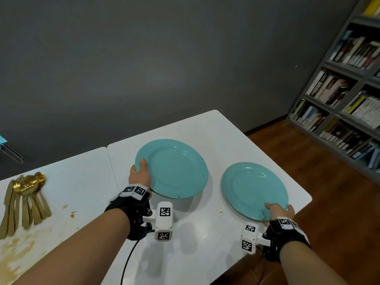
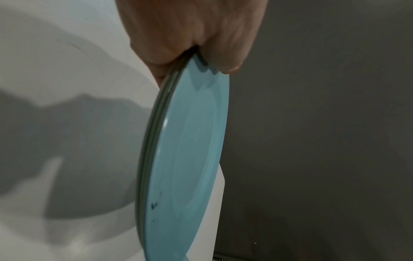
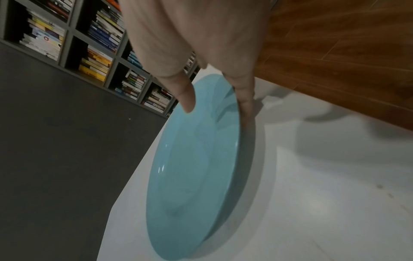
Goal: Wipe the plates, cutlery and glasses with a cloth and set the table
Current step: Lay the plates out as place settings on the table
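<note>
White tabletop (image 1: 191, 249) against a grey wall (image 1: 144, 58) carries the work: the left hand (image 1: 139, 175) pinches the near-left rim of one teal plate (image 1: 174, 167), thumb on top and fingers beneath, while the right hand (image 1: 281, 211) grips the near rim of a second teal plate (image 1: 254, 188) the same way. Both plates sit over the right table section, near each other but apart; whether they touch the surface cannot be told. Gold cutlery (image 1: 24, 200) lies heaped on the stained left section, with a bookshelf (image 1: 349, 83) beyond on the right.
</note>
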Demonstrator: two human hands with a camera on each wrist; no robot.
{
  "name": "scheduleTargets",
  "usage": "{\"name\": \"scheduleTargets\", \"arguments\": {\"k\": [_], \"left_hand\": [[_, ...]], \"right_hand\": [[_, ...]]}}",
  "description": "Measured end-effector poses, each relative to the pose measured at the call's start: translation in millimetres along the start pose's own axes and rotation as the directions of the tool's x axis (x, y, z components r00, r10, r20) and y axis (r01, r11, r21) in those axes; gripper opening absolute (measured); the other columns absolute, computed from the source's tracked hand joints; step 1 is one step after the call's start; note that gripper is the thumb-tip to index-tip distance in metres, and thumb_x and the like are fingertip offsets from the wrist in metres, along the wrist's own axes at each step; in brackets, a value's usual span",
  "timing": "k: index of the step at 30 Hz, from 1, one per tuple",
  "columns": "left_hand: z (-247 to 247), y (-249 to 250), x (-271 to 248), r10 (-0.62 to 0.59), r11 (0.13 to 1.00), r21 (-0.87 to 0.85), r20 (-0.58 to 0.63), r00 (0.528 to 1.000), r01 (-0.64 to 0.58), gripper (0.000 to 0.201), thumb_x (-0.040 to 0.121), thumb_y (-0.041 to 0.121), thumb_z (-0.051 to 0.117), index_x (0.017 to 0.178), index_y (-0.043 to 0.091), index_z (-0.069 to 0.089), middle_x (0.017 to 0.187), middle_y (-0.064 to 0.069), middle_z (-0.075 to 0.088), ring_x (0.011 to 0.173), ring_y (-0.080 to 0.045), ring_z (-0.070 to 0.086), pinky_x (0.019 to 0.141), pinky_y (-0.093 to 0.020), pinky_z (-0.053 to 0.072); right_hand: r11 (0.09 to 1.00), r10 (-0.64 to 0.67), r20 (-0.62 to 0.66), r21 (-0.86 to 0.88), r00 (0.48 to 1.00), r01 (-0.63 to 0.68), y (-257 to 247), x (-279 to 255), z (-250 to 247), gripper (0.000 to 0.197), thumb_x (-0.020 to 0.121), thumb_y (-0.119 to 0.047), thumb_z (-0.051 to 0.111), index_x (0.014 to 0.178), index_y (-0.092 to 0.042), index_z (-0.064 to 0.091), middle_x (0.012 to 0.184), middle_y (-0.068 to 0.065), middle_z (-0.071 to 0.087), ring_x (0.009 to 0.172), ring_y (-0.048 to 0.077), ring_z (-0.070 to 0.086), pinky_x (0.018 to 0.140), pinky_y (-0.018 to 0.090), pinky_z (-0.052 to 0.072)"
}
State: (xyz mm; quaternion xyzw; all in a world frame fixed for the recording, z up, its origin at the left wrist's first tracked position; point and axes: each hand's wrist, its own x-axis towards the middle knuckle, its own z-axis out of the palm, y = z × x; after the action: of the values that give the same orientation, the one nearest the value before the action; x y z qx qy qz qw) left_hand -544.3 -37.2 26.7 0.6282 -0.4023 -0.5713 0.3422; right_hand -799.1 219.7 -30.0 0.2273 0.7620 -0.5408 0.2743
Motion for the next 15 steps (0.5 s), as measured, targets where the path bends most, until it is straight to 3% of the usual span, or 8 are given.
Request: {"name": "scheduleTargets", "arguments": {"k": [2,4,9,12,15], "left_hand": [[2.1,-1.3,-0.1,-0.001,1.000,0.003,0.008,1.000,0.001,0.051,0.094,0.050,0.042,0.132,0.016,0.047,0.126,-0.013,0.055,0.113,-0.036,0.056,0.098,-0.050,0.047],[3.5,-1.8,-1.3,-0.008,1.000,0.008,0.017,1.000,0.007,0.052,0.094,0.051,0.042,0.133,0.017,0.046,0.127,-0.012,0.055,0.113,-0.036,0.056,0.098,-0.050,0.047],[7.5,-3.0,-3.3,-0.016,1.000,0.011,0.036,0.999,0.015,0.053,0.095,0.050,0.042,0.136,0.016,0.043,0.127,-0.009,0.054,0.113,-0.035,0.056,0.097,-0.050,0.047],[9.6,-3.0,-6.8,-0.026,0.999,0.022,0.050,0.998,0.025,0.054,0.096,0.049,0.041,0.139,0.016,0.039,0.130,-0.011,0.052,0.114,-0.036,0.055,0.098,-0.050,0.047],[9.4,-4.2,-10.1,-0.034,0.999,0.025,0.071,0.997,0.032,0.055,0.096,0.049,0.040,0.140,0.017,0.038,0.133,-0.012,0.051,0.116,-0.035,0.054,0.098,-0.050,0.047]], "right_hand": [[0.998,0.010,0.080,-0.061,0.997,-0.005,-4.5,1.3,-0.1,0.062,0.081,-0.008,0.062,0.139,-0.007,0.039,0.138,0.017,0.048,0.120,0.039,0.052,0.101,0.051,0.044],[0.993,0.045,0.046,-0.108,0.998,-0.040,-12.9,-9.9,-2.3,0.054,0.083,-0.015,0.061,0.133,-0.001,0.045,0.135,0.018,0.051,0.118,0.038,0.053,0.101,0.045,0.044],[0.990,0.029,0.022,-0.138,0.999,-0.026,-20.1,-11.6,-4.0,0.059,0.084,-0.022,0.062,0.136,-0.003,0.041,0.135,0.017,0.049,0.117,0.038,0.051,0.094,0.042,0.042],[0.983,0.021,-0.005,-0.185,1.000,-0.021,-21.9,-18.1,1.9,0.071,0.074,-0.034,0.067,0.135,-0.006,0.042,0.134,0.017,0.049,0.115,0.039,0.050,0.099,0.046,0.043],[0.942,-0.059,-0.025,-0.333,0.998,0.048,-22.6,-23.1,6.2,0.081,0.072,-0.039,0.068,0.141,-0.014,0.033,0.142,0.015,0.037,0.127,0.039,0.039,0.106,0.049,0.035]]}}
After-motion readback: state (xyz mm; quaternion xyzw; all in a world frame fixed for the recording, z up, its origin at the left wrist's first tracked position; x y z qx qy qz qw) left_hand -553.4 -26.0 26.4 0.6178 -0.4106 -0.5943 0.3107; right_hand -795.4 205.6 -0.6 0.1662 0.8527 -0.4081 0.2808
